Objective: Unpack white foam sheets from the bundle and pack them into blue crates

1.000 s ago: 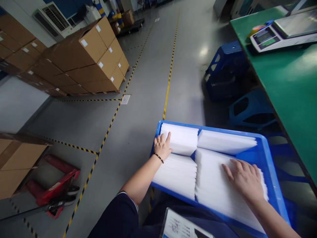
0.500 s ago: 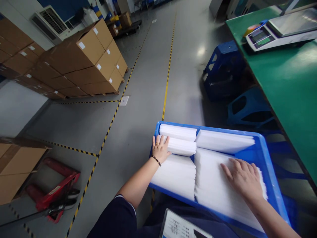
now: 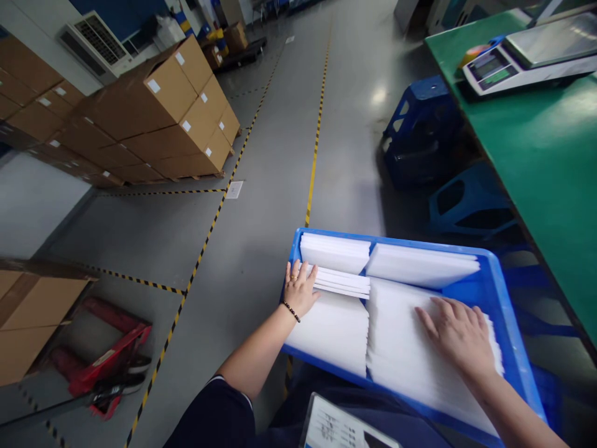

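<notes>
A blue plastic crate point(image 3: 510, 323) in front of me holds several stacks of thin white sheets, perhaps foam. My left hand point(image 3: 301, 289) lies with fingers spread over the left end of a small group of white sheets point(image 3: 342, 283) in the crate's left half. Beneath it is a larger stack of white sheets point(image 3: 331, 336); another stack point(image 3: 336, 250) leans at the far left. My right hand point(image 3: 459, 330) rests open on the big right stack of white sheets point(image 3: 401, 330). Behind that, a further stack point(image 3: 422, 264) leans against the far wall.
On the right stands a green table point(image 3: 550, 137) with a weighing scale point(image 3: 527, 59). Blue plastic stools point(image 3: 420, 130) are beside it. Stacked cardboard boxes point(image 3: 158, 118) and a red pallet jack point(image 3: 102, 361) are on the left. Yellow-black tape point(image 3: 205, 249) marks the floor.
My left hand has shifted slightly down towards me, and the small group of sheets under it has tipped nearer, widening the gap behind it. My right hand has stayed put.
</notes>
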Available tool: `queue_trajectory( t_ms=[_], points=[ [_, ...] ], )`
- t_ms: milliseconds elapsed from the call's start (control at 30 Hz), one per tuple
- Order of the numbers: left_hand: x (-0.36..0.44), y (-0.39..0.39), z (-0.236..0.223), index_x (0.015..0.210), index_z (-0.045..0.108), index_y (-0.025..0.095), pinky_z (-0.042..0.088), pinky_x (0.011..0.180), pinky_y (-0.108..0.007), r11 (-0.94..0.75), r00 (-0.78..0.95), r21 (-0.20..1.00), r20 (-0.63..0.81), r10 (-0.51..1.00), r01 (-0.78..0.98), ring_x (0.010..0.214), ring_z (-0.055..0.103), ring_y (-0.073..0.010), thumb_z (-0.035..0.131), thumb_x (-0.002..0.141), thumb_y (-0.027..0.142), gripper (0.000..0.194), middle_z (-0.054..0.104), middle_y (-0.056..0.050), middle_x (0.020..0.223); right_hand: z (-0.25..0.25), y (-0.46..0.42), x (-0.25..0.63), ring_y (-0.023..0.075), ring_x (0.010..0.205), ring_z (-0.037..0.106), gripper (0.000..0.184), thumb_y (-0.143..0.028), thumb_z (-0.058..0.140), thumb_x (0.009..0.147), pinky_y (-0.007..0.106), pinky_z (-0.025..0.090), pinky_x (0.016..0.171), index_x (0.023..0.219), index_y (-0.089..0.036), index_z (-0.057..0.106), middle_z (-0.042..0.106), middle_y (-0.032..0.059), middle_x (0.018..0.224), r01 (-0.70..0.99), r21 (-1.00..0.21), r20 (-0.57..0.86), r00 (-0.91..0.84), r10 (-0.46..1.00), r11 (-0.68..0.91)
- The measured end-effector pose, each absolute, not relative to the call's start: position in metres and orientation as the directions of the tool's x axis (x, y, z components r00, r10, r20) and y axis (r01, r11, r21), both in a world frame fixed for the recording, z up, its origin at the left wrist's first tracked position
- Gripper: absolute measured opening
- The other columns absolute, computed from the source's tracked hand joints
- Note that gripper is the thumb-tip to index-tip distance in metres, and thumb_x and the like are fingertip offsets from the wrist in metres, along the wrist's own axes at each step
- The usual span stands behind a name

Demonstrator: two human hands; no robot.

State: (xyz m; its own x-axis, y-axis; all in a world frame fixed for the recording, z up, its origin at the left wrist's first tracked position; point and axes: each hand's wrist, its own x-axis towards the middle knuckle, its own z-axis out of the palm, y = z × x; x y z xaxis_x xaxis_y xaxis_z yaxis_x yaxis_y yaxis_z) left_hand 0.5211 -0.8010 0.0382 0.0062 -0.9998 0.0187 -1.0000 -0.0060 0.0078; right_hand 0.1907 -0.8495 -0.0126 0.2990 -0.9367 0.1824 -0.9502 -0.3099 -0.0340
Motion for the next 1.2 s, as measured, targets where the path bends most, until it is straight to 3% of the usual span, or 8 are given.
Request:
queue_trajectory(
  t_ms=[567, 700, 767, 833, 933, 1033, 1200],
  points=[
    [0.522, -0.797, 0.035, 0.119, 0.05, 0.021, 0.018, 0.107, -0.05, 0.03, -0.024, 0.087, 0.078, -0.997, -0.996, 0.124, 0.029, -0.0297, 0.066, 0.067, 0.047, 0.061, 0.043, -0.011, 0.126, -0.013, -0.85, 0.189, 0.0257, 0.104, 0.046, 0.06, -0.055, 0.016, 0.084, 0.042, 0.021, 0.103, 0.107, -0.01, 0.05, 0.055, 0.0134, 0.104, -0.95, -0.031, 0.189, 0.301, -0.935, -0.312],
    [0.524, -0.802, 0.031, 0.098, 0.059, 0.019, 0.021, 0.106, -0.047, 0.086, -0.081, 0.173, 0.039, -0.996, -0.981, 0.114, 0.042, -0.0255, 0.05, 0.072, 0.063, 0.053, 0.05, -0.01, 0.114, -0.016, -0.85, 0.188, 0.0261, 0.104, 0.045, 0.06, -0.054, 0.016, 0.084, 0.043, 0.02, 0.103, 0.108, -0.01, 0.049, 0.055, 0.0131, 0.103, -0.949, -0.028, 0.179, 0.305, -0.935, -0.315],
    [0.524, -0.809, 0.031, 0.099, 0.059, 0.019, 0.026, 0.103, -0.043, 0.075, -0.076, 0.185, 0.006, -0.997, -0.98, 0.106, 0.048, -0.0217, 0.043, 0.079, 0.058, 0.046, 0.052, -0.009, 0.11, -0.018, -0.851, 0.187, 0.0261, 0.105, 0.045, 0.058, -0.054, 0.018, 0.084, 0.042, 0.019, 0.104, 0.108, -0.011, 0.049, 0.055, 0.0132, 0.104, -0.948, -0.024, 0.172, 0.307, -0.936, -0.316],
    [0.522, -0.82, 0.033, 0.112, 0.053, 0.02, 0.031, 0.1, -0.04, 0.052, -0.053, 0.18, -0.001, -0.999, -0.982, 0.103, 0.05, -0.0205, 0.042, 0.084, 0.047, 0.041, 0.05, -0.009, 0.111, -0.018, -0.851, 0.187, 0.0261, 0.106, 0.044, 0.057, -0.053, 0.019, 0.084, 0.042, 0.018, 0.104, 0.109, -0.011, 0.049, 0.055, 0.0134, 0.105, -0.949, -0.024, 0.167, 0.308, -0.937, -0.316],
    [0.518, -0.841, 0.039, 0.129, 0.039, 0.02, 0.034, 0.095, -0.042, -0.025, 0.031, 0.145, 0.038, -0.999, -0.989, 0.105, 0.047, -0.0249, 0.048, 0.082, 0.039, 0.051, 0.046, -0.012, 0.117, -0.016, -0.851, 0.187, 0.0262, 0.105, 0.044, 0.056, -0.052, 0.019, 0.084, 0.042, 0.018, 0.104, 0.108, -0.011, 0.049, 0.055, 0.0131, 0.104, -0.95, -0.027, 0.159, 0.304, -0.939, -0.312],
    [0.514, -0.865, 0.044, 0.133, 0.032, 0.025, 0.032, 0.095, -0.043, -0.099, 0.106, 0.088, 0.08, -0.991, -0.991, 0.111, 0.043, -0.0282, 0.054, 0.078, 0.034, 0.06, 0.042, -0.011, 0.124, -0.013, -0.851, 0.188, 0.0263, 0.105, 0.044, 0.053, -0.051, 0.022, 0.084, 0.042, 0.019, 0.103, 0.107, -0.012, 0.049, 0.055, 0.013, 0.104, -0.95, -0.03, 0.154, 0.302, -0.941, -0.31],
    [0.514, -0.89, 0.039, 0.137, 0.025, 0.021, 0.008, 0.107, -0.049, -0.021, 0.024, 0.051, 0.055, -0.998, -0.998, 0.132, 0.011, -0.0327, 0.063, 0.069, 0.04, 0.08, 0.018, -0.011, 0.144, -0.011, -0.85, 0.188, 0.0266, 0.104, 0.044, 0.049, -0.049, 0.024, 0.084, 0.042, 0.019, 0.103, 0.106, -0.012, 0.049, 0.055, 0.0138, 0.103, -0.95, -0.036, 0.161, 0.301, -0.94, -0.311]
  ],
)
